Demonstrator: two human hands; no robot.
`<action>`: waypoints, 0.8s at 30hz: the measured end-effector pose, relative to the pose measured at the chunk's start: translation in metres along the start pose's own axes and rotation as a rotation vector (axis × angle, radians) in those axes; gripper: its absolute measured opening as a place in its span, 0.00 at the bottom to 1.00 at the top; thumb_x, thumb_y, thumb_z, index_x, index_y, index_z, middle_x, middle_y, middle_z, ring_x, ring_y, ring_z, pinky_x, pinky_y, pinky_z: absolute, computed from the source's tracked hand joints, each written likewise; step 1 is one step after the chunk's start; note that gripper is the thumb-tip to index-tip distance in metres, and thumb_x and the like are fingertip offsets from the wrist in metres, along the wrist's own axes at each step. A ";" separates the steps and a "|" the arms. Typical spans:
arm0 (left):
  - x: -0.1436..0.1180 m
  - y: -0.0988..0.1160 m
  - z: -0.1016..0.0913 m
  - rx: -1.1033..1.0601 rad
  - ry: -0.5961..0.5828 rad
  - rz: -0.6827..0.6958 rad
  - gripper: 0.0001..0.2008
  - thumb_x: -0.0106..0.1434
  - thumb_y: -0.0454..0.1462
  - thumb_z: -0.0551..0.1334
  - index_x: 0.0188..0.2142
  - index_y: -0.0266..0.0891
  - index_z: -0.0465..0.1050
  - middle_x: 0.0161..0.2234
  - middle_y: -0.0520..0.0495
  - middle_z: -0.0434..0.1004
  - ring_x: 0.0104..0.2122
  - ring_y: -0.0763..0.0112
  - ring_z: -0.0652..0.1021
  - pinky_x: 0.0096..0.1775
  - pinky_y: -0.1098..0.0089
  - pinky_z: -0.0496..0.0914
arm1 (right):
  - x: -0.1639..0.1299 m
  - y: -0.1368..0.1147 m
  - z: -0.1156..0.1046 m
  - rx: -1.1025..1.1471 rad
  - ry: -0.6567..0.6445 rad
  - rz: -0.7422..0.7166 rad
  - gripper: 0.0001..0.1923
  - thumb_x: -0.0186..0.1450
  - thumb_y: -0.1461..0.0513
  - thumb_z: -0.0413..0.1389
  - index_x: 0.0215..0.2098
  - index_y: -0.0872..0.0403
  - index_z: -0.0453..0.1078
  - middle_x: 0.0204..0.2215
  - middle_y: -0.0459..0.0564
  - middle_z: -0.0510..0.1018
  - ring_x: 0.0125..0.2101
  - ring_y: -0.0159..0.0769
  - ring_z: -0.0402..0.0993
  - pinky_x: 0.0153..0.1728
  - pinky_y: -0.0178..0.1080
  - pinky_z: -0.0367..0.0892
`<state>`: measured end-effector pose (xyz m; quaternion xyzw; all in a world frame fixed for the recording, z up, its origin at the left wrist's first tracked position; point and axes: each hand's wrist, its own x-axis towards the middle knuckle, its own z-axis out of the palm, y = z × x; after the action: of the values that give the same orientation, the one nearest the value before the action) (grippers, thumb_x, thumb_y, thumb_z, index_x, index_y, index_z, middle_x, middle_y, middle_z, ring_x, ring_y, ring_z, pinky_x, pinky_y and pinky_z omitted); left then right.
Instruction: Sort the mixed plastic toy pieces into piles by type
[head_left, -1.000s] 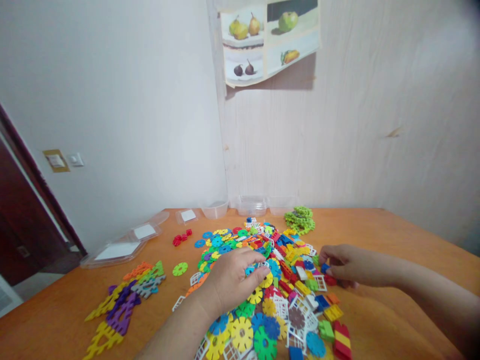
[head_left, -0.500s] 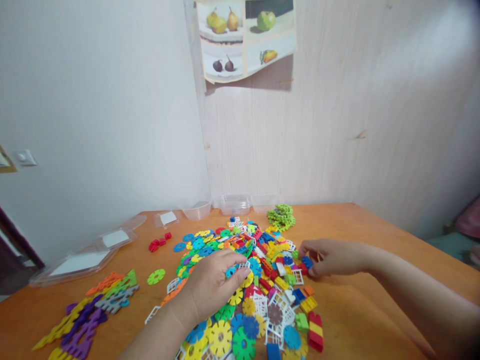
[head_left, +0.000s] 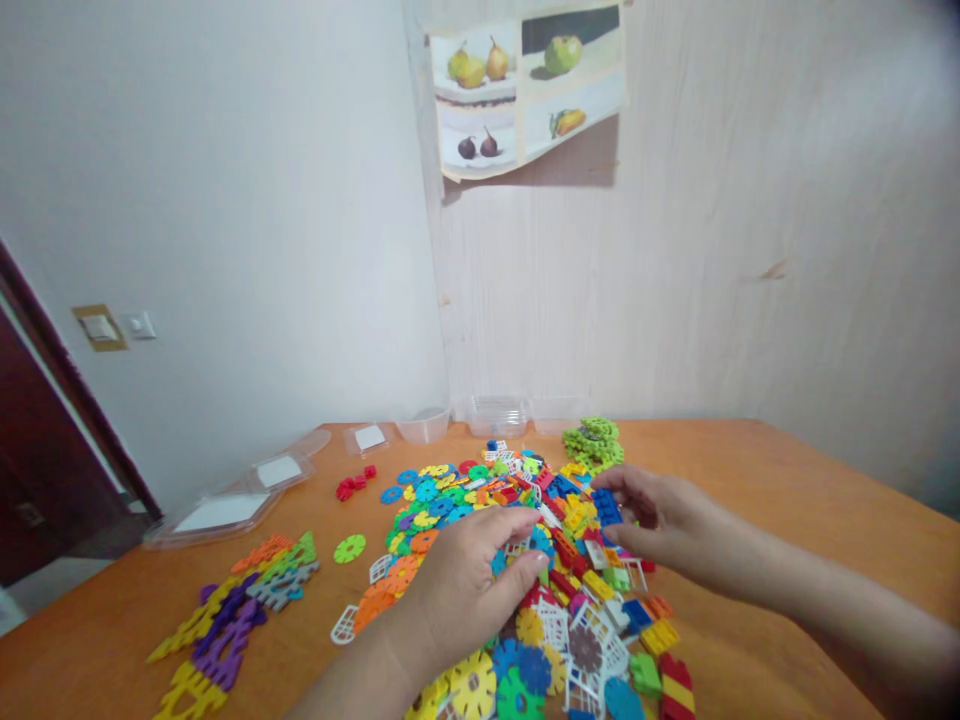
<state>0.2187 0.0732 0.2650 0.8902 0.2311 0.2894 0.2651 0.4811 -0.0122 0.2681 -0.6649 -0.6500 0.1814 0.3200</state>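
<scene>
A heap of plastic building pieces (head_left: 442, 510) spreads over the middle of the table, with notched discs, bricks and white lattice pieces mixed together. My left hand (head_left: 480, 565) reaches over its near left part, thumb and forefinger apart above a white lattice piece and some discs; I see nothing held there. At the heap's right edge is my right hand (head_left: 660, 515), its thumb and fingers around a blue toy brick (head_left: 606, 507). Its other fingertips are partly hidden. Below it lie red, yellow and white bricks.
Interlocking pieces in purple (head_left: 229, 640), yellow, orange and grey lie at left. Red pieces (head_left: 356, 483) and a lime disc (head_left: 349, 549) lie nearer the heap. Clear plastic tubs (head_left: 499, 415) line the back, beside a green stack (head_left: 592, 443). Clear lids (head_left: 225, 512) lie far left.
The head view has turned a little left. My right hand has moved slightly left over the heap, bringing the blue brick along. My left hand stays over the heap, its thumb and forefinger apart.
</scene>
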 end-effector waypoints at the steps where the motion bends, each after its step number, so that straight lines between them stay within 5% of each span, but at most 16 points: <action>1: -0.002 0.004 0.002 -0.068 -0.010 -0.013 0.20 0.66 0.45 0.60 0.57 0.49 0.69 0.48 0.46 0.78 0.47 0.63 0.77 0.50 0.60 0.70 | -0.004 -0.010 0.009 0.000 0.022 -0.044 0.22 0.61 0.57 0.59 0.53 0.52 0.67 0.30 0.46 0.75 0.29 0.34 0.69 0.28 0.35 0.64; 7: -0.005 0.017 0.017 -0.509 -0.108 -0.113 0.26 0.62 0.37 0.65 0.58 0.43 0.60 0.40 0.46 0.76 0.39 0.68 0.77 0.43 0.64 0.71 | -0.025 -0.049 0.048 0.039 0.021 -0.328 0.15 0.65 0.61 0.57 0.51 0.46 0.70 0.41 0.49 0.77 0.37 0.36 0.74 0.38 0.37 0.69; 12: 0.000 0.016 0.014 -0.624 -0.121 -0.195 0.16 0.61 0.34 0.63 0.48 0.40 0.66 0.37 0.48 0.73 0.34 0.72 0.74 0.37 0.70 0.69 | -0.029 -0.047 0.059 0.083 -0.001 -0.306 0.30 0.67 0.59 0.55 0.66 0.43 0.55 0.41 0.51 0.77 0.32 0.34 0.73 0.33 0.37 0.70; 15: 0.006 0.008 -0.001 -0.559 -0.017 -0.184 0.14 0.59 0.35 0.63 0.45 0.39 0.69 0.37 0.48 0.73 0.36 0.71 0.74 0.38 0.70 0.70 | -0.026 -0.038 0.060 0.089 0.012 -0.234 0.33 0.68 0.56 0.55 0.68 0.44 0.50 0.35 0.48 0.76 0.29 0.34 0.72 0.31 0.37 0.70; 20: 0.016 -0.056 -0.051 -0.062 0.346 -0.258 0.14 0.61 0.37 0.59 0.48 0.40 0.71 0.38 0.47 0.76 0.37 0.69 0.76 0.41 0.68 0.71 | -0.014 -0.018 0.043 0.086 0.166 -0.138 0.26 0.68 0.51 0.51 0.62 0.49 0.59 0.33 0.49 0.74 0.29 0.37 0.72 0.30 0.39 0.70; 24: 0.009 -0.124 -0.088 0.383 0.426 -0.506 0.13 0.62 0.38 0.58 0.45 0.39 0.74 0.40 0.44 0.80 0.40 0.64 0.78 0.39 0.70 0.69 | -0.001 0.005 0.029 0.107 0.266 -0.046 0.24 0.68 0.47 0.49 0.55 0.52 0.65 0.32 0.50 0.74 0.29 0.37 0.71 0.29 0.39 0.68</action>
<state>0.1367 0.2017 0.2543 0.7584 0.5433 0.3451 0.1029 0.4661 -0.0075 0.2433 -0.6501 -0.6062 0.1186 0.4424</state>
